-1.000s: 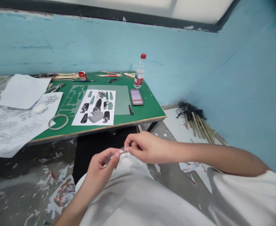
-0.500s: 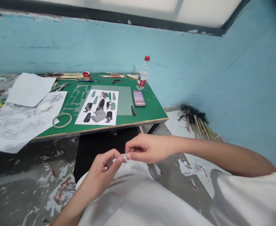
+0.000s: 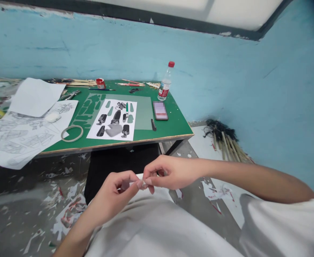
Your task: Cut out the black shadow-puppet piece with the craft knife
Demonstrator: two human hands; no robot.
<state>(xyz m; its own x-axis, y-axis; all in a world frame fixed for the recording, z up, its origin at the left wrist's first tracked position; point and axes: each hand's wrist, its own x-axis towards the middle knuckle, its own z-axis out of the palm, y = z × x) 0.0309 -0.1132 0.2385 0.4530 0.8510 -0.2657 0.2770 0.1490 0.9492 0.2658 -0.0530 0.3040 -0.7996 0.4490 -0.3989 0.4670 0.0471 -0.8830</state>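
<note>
In front of my white shirt, my left hand and my right hand meet fingertip to fingertip. Both are closed in a pinch on a small whitish piece, mostly covered by the fingers; its kind is unclear. Beyond them on the green table lies a white sheet printed with black shapes, some of them cut out. On that sheet rest a green-handled craft knife and a grey cut piece. A translucent sheet with cut-out openings lies partly under it.
A tape roll, drawings, pliers, a red paint jar, a phone and a water bottle are on the table. Paper scraps litter the floor. Sticks with black tips lie by the wall.
My right fingertips have closed in against the left ones, so less of the whitish piece shows. One right finger now reaches lower. The view has shifted slightly.
</note>
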